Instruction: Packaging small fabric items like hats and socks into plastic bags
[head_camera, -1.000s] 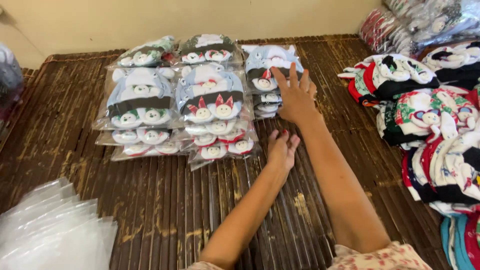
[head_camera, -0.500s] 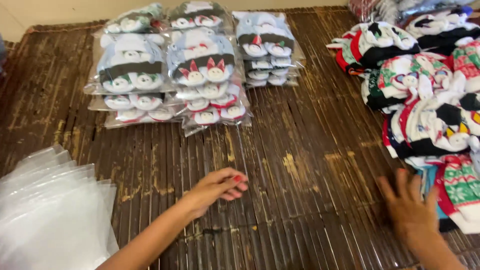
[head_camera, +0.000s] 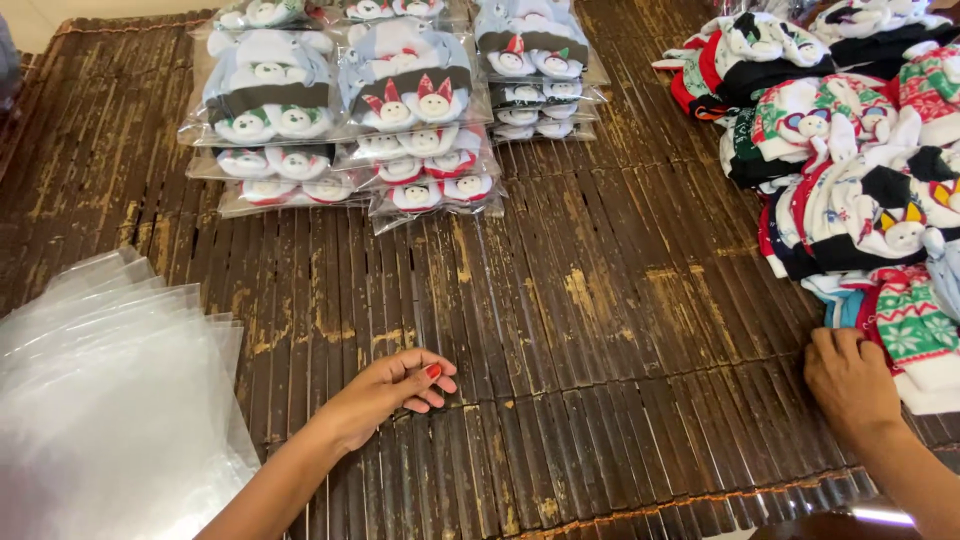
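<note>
Two hands low on a slatted dark desk (head_camera: 600, 330)

Left hand (head_camera: 395, 390) rests loosely curled, holding nothing, just right of the clear bag stack (head_camera: 100, 400). Right hand (head_camera: 850, 380) lies palm down, fingers touching the loose sock pile (head_camera: 860, 180). Bagged socks (head_camera: 390, 110) lie well beyond the left hand.

This looks like a packing place. Loose socks (head_camera: 850, 150) lie piled at three o'clock, bagged socks (head_camera: 390, 110) at twelve, and empty clear bags (head_camera: 100, 400) at eight, on a dark slatted worktop (head_camera: 600, 330).
</note>
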